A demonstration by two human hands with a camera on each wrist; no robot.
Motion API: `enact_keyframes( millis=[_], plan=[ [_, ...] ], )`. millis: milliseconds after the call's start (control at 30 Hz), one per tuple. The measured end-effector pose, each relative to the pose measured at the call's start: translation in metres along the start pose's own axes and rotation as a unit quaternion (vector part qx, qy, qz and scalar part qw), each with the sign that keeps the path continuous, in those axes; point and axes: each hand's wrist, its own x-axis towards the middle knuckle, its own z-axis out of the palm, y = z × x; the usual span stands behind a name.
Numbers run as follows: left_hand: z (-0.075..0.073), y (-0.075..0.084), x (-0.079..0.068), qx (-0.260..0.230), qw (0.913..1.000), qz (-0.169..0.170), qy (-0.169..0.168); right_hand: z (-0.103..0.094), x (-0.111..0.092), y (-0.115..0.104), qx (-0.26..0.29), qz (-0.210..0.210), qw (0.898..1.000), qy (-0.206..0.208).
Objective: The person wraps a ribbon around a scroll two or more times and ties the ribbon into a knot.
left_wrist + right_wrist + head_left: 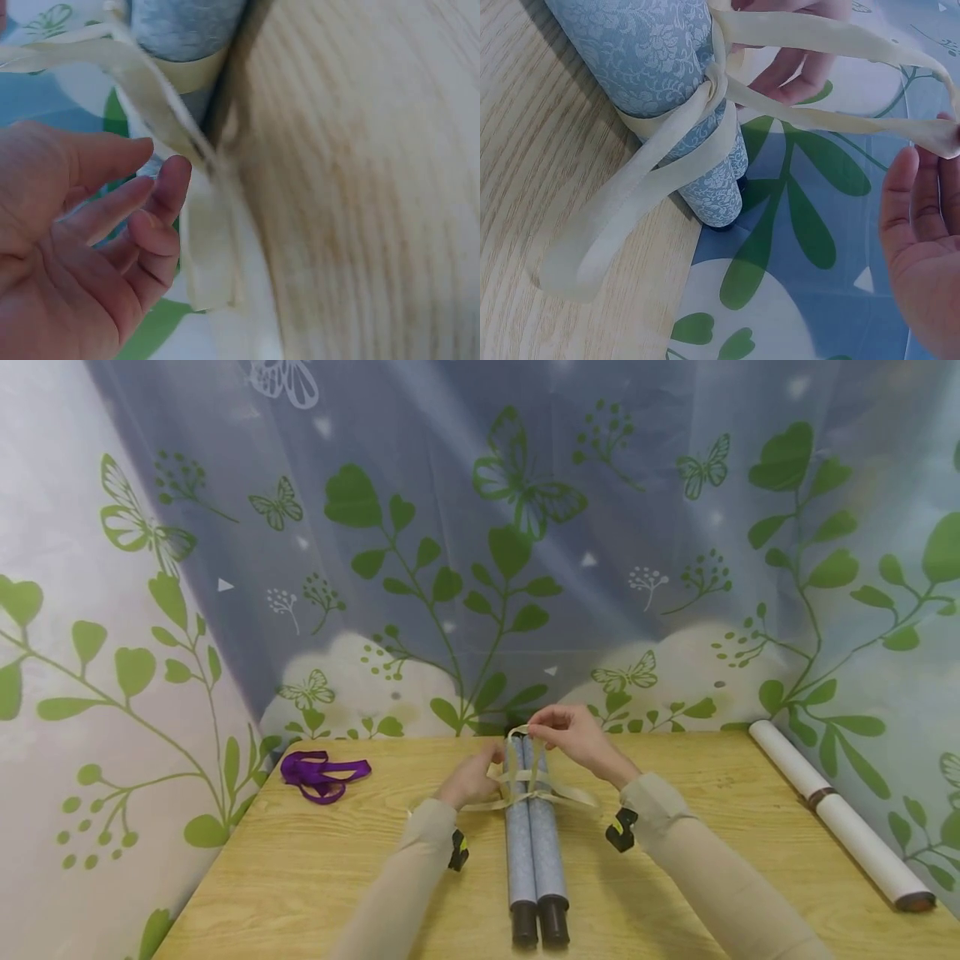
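Two scrolls (521, 852) in blue-grey floral covering, with dark end knobs, lie side by side on the table. A cream ribbon (840, 37) wraps around both and crosses on top, one loop of it raised. My right hand (581, 742) pinches that raised loop above the far ends of the scrolls. My left hand (472, 777) is at the left side of the scrolls, close to the ribbon. In the left wrist view its fingers (176, 187) are loosely bent, with ribbon passing just beyond them and nothing gripped.
A bunched purple ribbon (318, 775) lies at the table's back left. Along the right edge rests a white scroll (862, 839) with a brown band around its middle. Behind the wooden table (315, 877) hangs a leaf-and-butterfly curtain (420, 610).
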Motion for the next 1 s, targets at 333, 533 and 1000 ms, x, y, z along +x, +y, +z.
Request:
enact_keyframes(
  millis=[333, 533, 1000],
  plan=[
    [0.009, 0.000, 0.000, 0.017, 0.9990, -0.017, -0.037, 0.000, -0.009, -0.014, 0.005, -0.008, 1.000, -0.002],
    [-0.002, -0.008, -0.002, 0.012, 0.9996, 0.010, 0.025, -0.001, -0.002, 0.003, 0.003, -0.005, 1.000, -0.001],
    [-0.056, 0.012, -0.028, -0.060, 0.9941, -0.012, 0.090, -0.005, -0.003, 0.000, -0.002, 0.004, 1.000, 0.001]
  ],
)
